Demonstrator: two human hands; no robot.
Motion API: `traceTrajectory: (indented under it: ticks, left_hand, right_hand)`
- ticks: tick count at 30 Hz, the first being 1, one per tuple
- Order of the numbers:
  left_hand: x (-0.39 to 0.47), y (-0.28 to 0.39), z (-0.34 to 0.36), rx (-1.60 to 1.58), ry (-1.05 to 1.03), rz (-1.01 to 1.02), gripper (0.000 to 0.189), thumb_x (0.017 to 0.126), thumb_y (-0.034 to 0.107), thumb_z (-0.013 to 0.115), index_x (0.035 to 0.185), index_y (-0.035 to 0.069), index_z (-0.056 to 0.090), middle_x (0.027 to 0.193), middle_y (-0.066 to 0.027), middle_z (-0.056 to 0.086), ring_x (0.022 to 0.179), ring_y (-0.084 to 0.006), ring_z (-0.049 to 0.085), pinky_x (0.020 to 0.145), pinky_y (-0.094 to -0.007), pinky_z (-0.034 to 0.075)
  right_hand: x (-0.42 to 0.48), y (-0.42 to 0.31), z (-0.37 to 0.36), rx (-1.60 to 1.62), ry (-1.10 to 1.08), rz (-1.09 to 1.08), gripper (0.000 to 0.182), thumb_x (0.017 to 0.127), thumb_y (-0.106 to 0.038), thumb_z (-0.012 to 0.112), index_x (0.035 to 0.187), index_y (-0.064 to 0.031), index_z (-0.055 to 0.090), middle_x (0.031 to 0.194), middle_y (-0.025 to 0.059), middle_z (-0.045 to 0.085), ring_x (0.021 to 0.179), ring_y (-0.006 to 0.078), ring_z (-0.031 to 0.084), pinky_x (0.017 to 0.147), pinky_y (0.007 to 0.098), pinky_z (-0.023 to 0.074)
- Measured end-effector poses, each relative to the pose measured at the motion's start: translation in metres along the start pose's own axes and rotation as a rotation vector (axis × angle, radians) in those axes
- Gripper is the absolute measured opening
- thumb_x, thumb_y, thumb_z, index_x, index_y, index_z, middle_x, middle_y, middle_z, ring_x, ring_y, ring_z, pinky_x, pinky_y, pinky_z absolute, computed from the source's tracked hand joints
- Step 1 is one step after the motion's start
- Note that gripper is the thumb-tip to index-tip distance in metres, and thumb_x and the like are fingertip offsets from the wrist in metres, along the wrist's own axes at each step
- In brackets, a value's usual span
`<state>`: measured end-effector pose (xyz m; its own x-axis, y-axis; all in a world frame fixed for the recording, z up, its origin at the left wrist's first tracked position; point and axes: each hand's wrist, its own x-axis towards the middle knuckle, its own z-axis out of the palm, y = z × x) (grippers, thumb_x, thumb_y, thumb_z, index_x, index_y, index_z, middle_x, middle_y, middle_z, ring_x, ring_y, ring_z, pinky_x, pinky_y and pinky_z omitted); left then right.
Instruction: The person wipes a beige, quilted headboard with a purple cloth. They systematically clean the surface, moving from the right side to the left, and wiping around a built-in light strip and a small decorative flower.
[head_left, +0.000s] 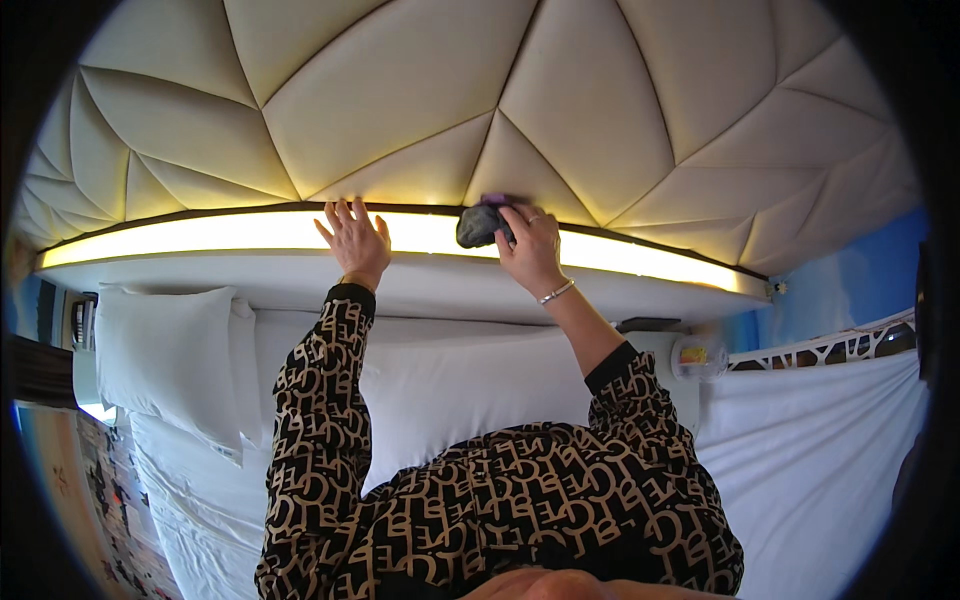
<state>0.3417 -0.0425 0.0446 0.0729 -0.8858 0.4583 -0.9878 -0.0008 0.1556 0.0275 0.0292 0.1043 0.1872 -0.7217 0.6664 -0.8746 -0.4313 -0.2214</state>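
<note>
A crumpled dark grey cloth is in my right hand, pressed on the lit strip along the top of the headboard ledge. A purple patch shows at the cloth's upper edge. My left hand rests with spread fingers on the same glowing strip, further left, holding nothing. Its fingertips reach the dark edge below the padded wall panel, which has cream, stitched, angular sections. The pale front of the headboard runs beneath both hands.
Below the headboard lies a bed with white sheets and white pillows at left. A clear plastic container stands on a bedside surface at right, beside a dark flat object. White fabric spreads beyond, near a white openwork rail.
</note>
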Motion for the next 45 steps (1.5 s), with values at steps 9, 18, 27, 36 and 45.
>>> traceTrajectory:
  ticks: [9,18,27,36,45]
  left_hand:
    - [0.01,0.003,0.0,-0.183,-0.049,-0.323,0.054,0.096,0.034,0.075,0.137,0.002,0.06,0.151,-0.0198,0.052,0.155,-0.038,0.041,0.132,-0.0688,0.026]
    - [0.009,0.016,-0.02,-0.175,-0.03,-0.278,0.053,0.097,0.035,0.073,0.133,-0.002,0.06,0.152,-0.0208,0.051,0.156,-0.0385,0.038,0.132,-0.0687,0.026]
    - [0.008,-0.002,-0.012,-0.11,0.01,-0.296,0.055,0.097,0.035,0.073,0.135,-0.001,0.059,0.152,-0.0205,0.051,0.157,-0.0374,0.038,0.133,-0.0671,0.025]
    - [0.007,-0.018,-0.012,-0.098,0.013,-0.327,0.052,0.097,0.035,0.073,0.133,-0.001,0.059,0.152,-0.0207,0.052,0.157,-0.0382,0.038,0.133,-0.0673,0.024]
    - [0.005,-0.006,-0.008,-0.124,0.011,-0.313,0.054,0.097,0.035,0.074,0.135,-0.001,0.06,0.152,-0.0195,0.052,0.156,-0.0371,0.039,0.132,-0.0669,0.027]
  right_hand:
    - [0.104,-0.045,-0.011,-0.311,0.242,-0.413,0.027,0.086,-0.018,0.073,0.112,-0.0138,0.075,0.132,0.0056,0.07,0.128,0.0269,0.06,0.085,0.052,0.0415]
    - [0.118,-0.036,-0.04,-0.321,0.222,-0.562,0.025,0.083,-0.015,0.075,0.108,-0.0117,0.076,0.131,0.0053,0.074,0.12,0.0256,0.063,0.087,0.0486,0.0414]
    - [0.177,-0.046,-0.059,-0.452,0.475,-0.636,0.017,0.088,-0.019,0.073,0.104,-0.0189,0.077,0.124,0.0011,0.075,0.123,0.0242,0.065,0.09,0.0526,0.0372]
    - [0.198,-0.07,-0.099,-0.383,0.479,-0.618,0.026,0.081,-0.021,0.079,0.107,-0.0194,0.078,0.117,-0.0014,0.072,0.114,0.0273,0.062,0.094,0.0557,0.039]
    - [0.164,-0.034,-0.041,-0.491,0.4,-0.623,0.024,0.093,-0.024,0.07,0.116,-0.0238,0.079,0.134,0.0022,0.071,0.129,0.0256,0.064,0.094,0.0582,0.0409]
